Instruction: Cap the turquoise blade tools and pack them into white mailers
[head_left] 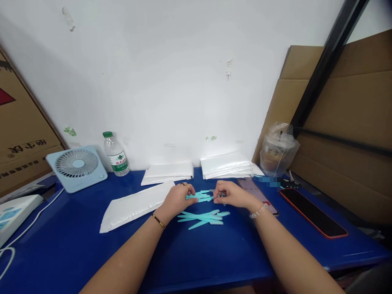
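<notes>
My left hand (177, 199) is closed around a small bunch of thin teal plastic strips (202, 196), holding them just above the blue table (196, 253). My right hand (230, 194) is pinched shut close to the right end of that bunch; what its fingers grip is too small to make out. A loose pile of the same teal strips (204, 218) lies on the table right in front of both hands. A white padded envelope (134, 206) lies flat to the left of my left hand.
Two stacks of white envelopes (168, 171) (228, 164) sit by the wall. A small blue fan (76, 167) and a water bottle (116, 154) stand at back left. Two phones (312, 212) (256, 192) and a bagged plastic cup (277, 150) are on the right, beside cardboard boxes.
</notes>
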The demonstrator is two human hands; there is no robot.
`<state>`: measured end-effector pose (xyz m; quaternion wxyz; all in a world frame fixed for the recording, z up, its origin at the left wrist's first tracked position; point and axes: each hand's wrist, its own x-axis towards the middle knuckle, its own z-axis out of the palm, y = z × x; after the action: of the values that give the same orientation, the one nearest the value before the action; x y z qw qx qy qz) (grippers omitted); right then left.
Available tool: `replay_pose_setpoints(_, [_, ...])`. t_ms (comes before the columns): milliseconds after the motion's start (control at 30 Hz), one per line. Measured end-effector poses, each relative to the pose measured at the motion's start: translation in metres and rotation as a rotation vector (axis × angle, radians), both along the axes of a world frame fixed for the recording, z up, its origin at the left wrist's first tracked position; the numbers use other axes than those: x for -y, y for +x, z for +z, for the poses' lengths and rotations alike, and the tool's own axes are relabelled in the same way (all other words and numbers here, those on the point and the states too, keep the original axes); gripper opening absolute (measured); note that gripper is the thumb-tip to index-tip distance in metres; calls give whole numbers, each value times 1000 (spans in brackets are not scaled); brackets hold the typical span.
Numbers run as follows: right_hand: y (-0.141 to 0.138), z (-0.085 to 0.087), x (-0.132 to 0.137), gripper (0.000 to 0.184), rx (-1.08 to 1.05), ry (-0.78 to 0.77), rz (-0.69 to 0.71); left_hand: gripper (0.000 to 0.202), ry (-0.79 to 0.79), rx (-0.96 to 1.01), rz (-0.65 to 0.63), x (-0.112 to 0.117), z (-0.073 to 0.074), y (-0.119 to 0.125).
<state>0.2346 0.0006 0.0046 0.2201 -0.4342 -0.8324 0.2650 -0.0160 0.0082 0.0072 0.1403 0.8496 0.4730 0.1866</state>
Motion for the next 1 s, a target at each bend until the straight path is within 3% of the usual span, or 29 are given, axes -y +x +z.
replay_pose_setpoints(100, [-9, -2, 4, 22, 101, -39, 140, 27, -72, -21, -110, 6, 0, 4])
replay_pose_setpoints(233, [-16, -3, 6, 16, 154, -26, 165, 23, -140, -101, -192, 11, -1, 9])
replay_pose_setpoints(333, [-13, -1, 4, 12, 143, 8, 126, 21, -135, -132, -169, 10, -1, 9])
replay_pose_setpoints(500, [4, 3, -2, 14, 34, 89, -105, 21, -37, -105, -36, 2, 2, 2])
replay_pose_setpoints(567, [6, 5, -2, 16, -6, 86, -130, 23, -9, -74, 3, 2, 5, -1])
replay_pose_setpoints(700, [-1, 10, 6, 20, -4, -32, 11, 35, -108, -86, -152, 13, 11, 0])
replay_pose_setpoints(800, [-10, 9, 10, 23, 64, -89, 151, 29, -213, -146, -250, 20, 10, 3])
replay_pose_setpoints(900, [-15, 4, 10, 22, 78, -126, 235, 21, -216, -144, -217, 20, 7, 6])
replay_pose_setpoints(1000, [-14, 3, 8, 21, 44, -119, 194, 20, -221, -97, -154, 16, 8, 8])
